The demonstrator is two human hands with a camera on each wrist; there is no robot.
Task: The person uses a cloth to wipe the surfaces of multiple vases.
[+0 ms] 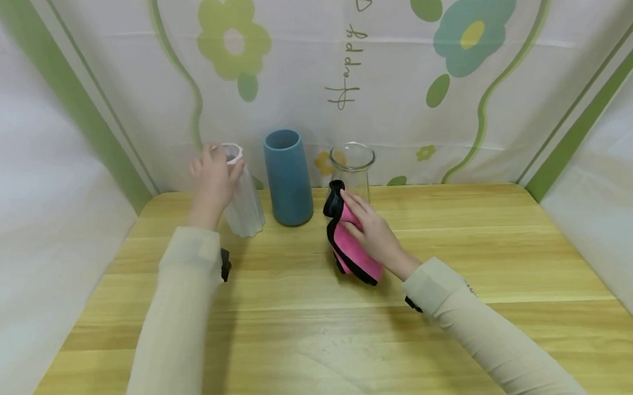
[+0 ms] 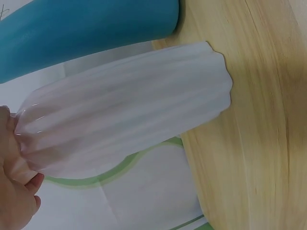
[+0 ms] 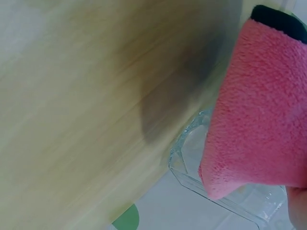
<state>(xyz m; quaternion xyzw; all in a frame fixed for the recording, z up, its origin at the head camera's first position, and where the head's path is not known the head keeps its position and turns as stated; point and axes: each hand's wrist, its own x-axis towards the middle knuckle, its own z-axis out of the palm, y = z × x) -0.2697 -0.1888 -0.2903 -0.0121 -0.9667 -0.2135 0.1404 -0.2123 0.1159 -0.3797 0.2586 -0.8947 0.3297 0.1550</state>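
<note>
At the back left of the table, my left hand (image 1: 212, 182) grips the rim of a white fluted vase (image 1: 246, 207), which stands upright; the left wrist view shows fingertips at the mouth of the white vase (image 2: 129, 105). In my right hand (image 1: 374, 233) is a pink cloth with black edging (image 1: 354, 250), pinched between thumb and fingers and hanging in folds. Behind the cloth stands a clear glass vase (image 1: 355, 174), partly hidden by it. The right wrist view has the pink cloth (image 3: 264, 110) in front of the glass vase (image 3: 192, 148).
A blue vase (image 1: 289, 181) stands between the white and glass vases, close to the white one. The wooden table (image 1: 302, 341) ends at a patterned curtain (image 1: 309, 60) right behind the vases, with more curtain on both sides.
</note>
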